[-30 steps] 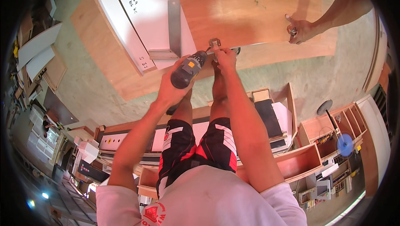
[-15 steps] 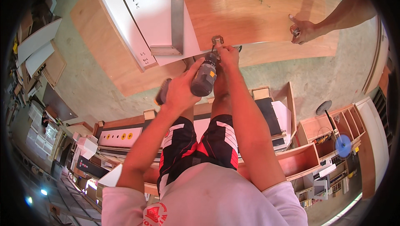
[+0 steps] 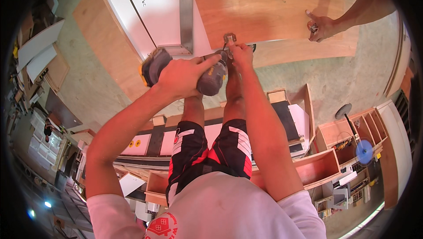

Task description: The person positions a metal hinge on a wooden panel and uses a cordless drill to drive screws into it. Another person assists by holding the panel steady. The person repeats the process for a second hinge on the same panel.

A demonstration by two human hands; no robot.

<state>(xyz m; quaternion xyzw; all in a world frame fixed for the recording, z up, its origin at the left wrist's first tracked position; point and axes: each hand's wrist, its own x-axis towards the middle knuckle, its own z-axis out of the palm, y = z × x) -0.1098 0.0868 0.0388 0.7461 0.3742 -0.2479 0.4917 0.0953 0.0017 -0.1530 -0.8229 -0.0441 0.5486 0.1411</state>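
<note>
Your drill [image 3: 213,79] sits just in front of your legs, its long axis running away from you and leaning slightly right, with the chuck [image 3: 223,57] foremost. Its handle swings out to your left, ending in a dark battery with a yellow edge. The bit reaches toward a metal hinge [image 3: 229,38]; whether it touches a screw there, you cannot tell from this view.

Your left hand [image 3: 179,78] is wrapped around the drill's handle, index finger stretched along the body. Your right hand [image 3: 242,56] is partly closed, fingertips against the hinge.

The hinge lies at the near edge of a brown wooden panel [image 3: 273,7], close to the left corner. That edge runs off to your right, while the left end borders a white panel [image 3: 161,9] and a grey strip [image 3: 186,23]. At the far right, a co-worker's hand [image 3: 322,29] grips a small metal piece [image 3: 313,28] over the panel. Concrete floor [image 3: 288,78] stretches between a lower wooden sheet [image 3: 304,54] and the open drawer [image 3: 315,169] on your right.
</note>
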